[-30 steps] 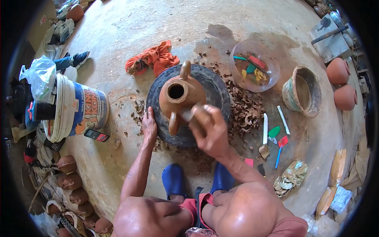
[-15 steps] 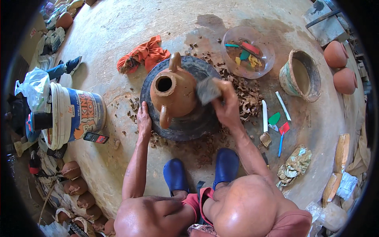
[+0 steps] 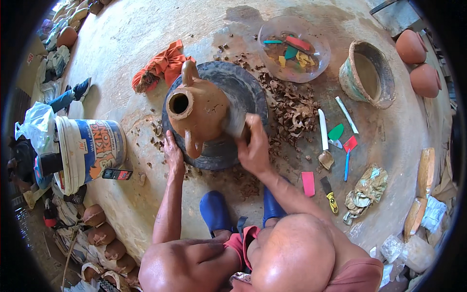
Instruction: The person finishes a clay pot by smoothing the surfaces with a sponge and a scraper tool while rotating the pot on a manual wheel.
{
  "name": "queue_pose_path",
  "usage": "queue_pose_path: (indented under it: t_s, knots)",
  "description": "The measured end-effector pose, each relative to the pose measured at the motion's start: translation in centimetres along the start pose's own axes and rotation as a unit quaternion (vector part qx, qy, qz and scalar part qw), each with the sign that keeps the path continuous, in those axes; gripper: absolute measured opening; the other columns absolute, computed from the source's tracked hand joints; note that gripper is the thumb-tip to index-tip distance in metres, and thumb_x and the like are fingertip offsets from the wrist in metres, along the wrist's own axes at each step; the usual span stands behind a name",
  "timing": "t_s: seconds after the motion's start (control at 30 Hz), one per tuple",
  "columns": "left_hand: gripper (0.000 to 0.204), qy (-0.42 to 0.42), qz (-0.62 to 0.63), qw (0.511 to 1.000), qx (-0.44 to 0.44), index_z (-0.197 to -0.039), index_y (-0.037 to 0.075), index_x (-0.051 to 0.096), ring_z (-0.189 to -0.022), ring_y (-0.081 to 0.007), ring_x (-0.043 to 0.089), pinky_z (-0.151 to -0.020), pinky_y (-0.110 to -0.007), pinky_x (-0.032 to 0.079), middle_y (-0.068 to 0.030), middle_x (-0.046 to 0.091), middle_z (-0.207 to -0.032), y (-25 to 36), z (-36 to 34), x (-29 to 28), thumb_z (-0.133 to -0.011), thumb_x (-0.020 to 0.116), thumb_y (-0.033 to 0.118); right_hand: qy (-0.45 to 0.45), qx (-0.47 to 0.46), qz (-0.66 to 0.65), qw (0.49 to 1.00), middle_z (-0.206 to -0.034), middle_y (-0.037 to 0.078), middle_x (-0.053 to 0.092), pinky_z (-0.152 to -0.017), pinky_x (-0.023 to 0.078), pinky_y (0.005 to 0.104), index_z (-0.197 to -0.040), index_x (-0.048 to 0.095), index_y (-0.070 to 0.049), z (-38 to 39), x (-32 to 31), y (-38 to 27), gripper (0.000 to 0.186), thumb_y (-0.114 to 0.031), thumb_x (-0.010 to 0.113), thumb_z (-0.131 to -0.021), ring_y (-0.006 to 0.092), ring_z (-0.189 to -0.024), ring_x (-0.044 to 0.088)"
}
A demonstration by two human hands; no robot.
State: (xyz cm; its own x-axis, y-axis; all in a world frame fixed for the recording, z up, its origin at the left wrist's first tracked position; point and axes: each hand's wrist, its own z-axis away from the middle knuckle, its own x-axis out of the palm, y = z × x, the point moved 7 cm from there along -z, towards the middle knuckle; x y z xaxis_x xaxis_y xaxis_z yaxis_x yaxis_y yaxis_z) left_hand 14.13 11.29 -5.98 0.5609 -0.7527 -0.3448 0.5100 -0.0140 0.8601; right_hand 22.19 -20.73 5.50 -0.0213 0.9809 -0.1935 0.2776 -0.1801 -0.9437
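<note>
A brown clay pot (image 3: 206, 112) with two upright handles and an open neck stands on a dark turntable (image 3: 248, 100). My left hand (image 3: 173, 153) rests against the turntable's left rim with its fingers extended. My right hand (image 3: 254, 146) is closed on a grey flat scraper (image 3: 233, 125), blurred, held at the pot's lower right side.
Clay shavings (image 3: 294, 107), a clear bowl of coloured pieces (image 3: 306, 70), a bucket (image 3: 104, 146), a clay-crusted basin (image 3: 348, 80), an orange cloth (image 3: 168, 58) and small tools (image 3: 323, 136) surround the turntable. Pots (image 3: 425, 80) stand far right. Someone's foot (image 3: 80, 92) shows left.
My right hand, which was over the pot's front and then at its right, has moved down and left with the scraper. The view has shifted, so floor objects on the right sit higher.
</note>
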Motion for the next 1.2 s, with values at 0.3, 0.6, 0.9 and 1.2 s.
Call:
queue_pose_path:
  t_s: [0.3, 0.6, 0.9, 1.2]
  knots:
    - [0.079, 0.039, 0.114, 0.99, -0.07, -0.149, -0.003, 0.049, -0.118, -0.0289, 0.065, -0.103, -0.04, 0.051, -0.0177, 0.065, -0.135, -3.3, 4.1, 0.4, -0.108, 0.045, 0.065, -0.005, -0.167, 0.021, 0.986, -0.12, 0.021, 0.06, -0.098, 0.052, 0.0495, -0.127, 0.061, -0.003, -6.4, -1.0, -6.3, 0.048, 0.009, 0.062, -0.08, 0.0455, -0.112, 0.061]
    - [0.07, -0.126, 0.301, 0.926, -0.191, -0.154, 0.005, 0.037, -0.123, -0.0333, 0.068, -0.092, -0.045, 0.063, -0.0166, 0.063, -0.141, -5.0, 13.8, 5.6, -0.11, 0.05, 0.057, -0.054, -0.026, 0.061, 0.996, -0.116, 0.022, 0.066, -0.09, 0.056, 0.0438, -0.125, 0.064, -0.001, -1.6, -1.3, 0.3, 0.041, 0.005, 0.07, -0.085, 0.043, -0.107, 0.068]
    - [0.078, -0.29, 0.208, 0.878, -0.319, -0.151, 0.004, 0.045, -0.112, -0.0318, 0.073, -0.087, -0.037, 0.061, -0.0214, 0.066, -0.133, -3.9, 16.0, 7.9, -0.104, 0.054, 0.066, -0.054, 0.196, 0.093, 0.975, -0.111, 0.032, 0.072, -0.092, 0.054, 0.0494, -0.127, 0.055, 0.009, -2.3, 0.2, 1.1, 0.041, -0.014, 0.069, -0.097, 0.0433, -0.108, 0.072]
    - [0.057, -0.072, 0.254, 0.941, -0.21, -0.143, 0.031, 0.049, -0.092, -0.0142, 0.059, -0.073, -0.036, 0.048, 0.0034, 0.057, -0.113, -4.4, 3.6, -0.7, -0.099, 0.065, 0.062, -0.066, -0.047, 0.091, 0.993, -0.109, 0.024, 0.064, -0.085, 0.056, 0.0503, -0.126, 0.062, 0.001, -5.5, 1.9, -10.3, 0.04, -0.013, 0.074, -0.09, 0.0464, -0.102, 0.067]
